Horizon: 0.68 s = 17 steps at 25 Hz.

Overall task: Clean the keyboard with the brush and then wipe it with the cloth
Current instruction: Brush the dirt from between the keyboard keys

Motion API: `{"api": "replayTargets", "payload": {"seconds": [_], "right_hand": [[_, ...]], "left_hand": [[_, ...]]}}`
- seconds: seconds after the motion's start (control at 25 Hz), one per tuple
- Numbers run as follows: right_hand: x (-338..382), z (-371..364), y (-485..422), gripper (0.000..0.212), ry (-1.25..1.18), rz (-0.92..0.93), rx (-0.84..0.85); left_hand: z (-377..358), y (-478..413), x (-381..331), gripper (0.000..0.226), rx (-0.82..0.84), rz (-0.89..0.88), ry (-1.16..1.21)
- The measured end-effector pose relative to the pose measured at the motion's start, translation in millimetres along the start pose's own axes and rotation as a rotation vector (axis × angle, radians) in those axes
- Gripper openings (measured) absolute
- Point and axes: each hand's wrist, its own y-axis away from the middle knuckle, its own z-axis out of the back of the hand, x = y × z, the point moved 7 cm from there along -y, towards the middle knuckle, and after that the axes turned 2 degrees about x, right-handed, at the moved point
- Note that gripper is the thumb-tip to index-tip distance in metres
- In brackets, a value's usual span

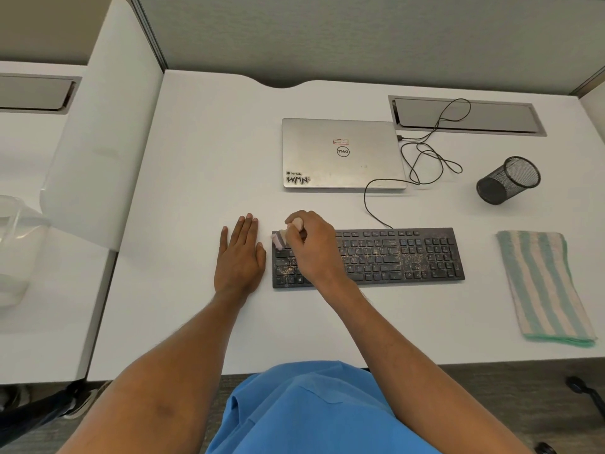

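Forearms [183,355] extended; left hand [240,253] flat, right hand [311,244] gripping brush [280,239].

Brush [280,239] down on the top-left keys of the keyboard [393,257]!

Right grip [311,245] pinches the pale brush, bristles on the dusty black keyboard's far-left corner, with crumbs speckling the middle keys. Left grip [240,257] lies flat on the white bench [196,158], just beside the keyboard's left edge. Striped cloth [543,286] sits folded to the right, well apart. Behind are a closed silver laptop [340,152], a looped cable [425,152] and a mesh cup [507,180].
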Motion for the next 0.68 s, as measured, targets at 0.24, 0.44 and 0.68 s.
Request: {"api": "replayTargets", "payload": {"seconds": [0.24, 0.44, 0.68], "right_hand": [[-9.7, -9.5, 5.2, 0.018, -0.012, -0.064, 0.115], [-3.3, -2.4, -7.0, 0.019, -0.075, -0.052, 0.014], [-7.0, -11.5, -14.6, 0.018, 0.029, -0.061, 0.084]], "left_hand": [[-0.1, -0.5, 0.4, 0.064, -0.008, -0.003, 0.003], [0.1, -0.3, -0.1, 0.064, -0.012, -0.005, 0.007], [0.5, 0.1, 0.1, 0.063, -0.015, -0.007, 0.013]]}}
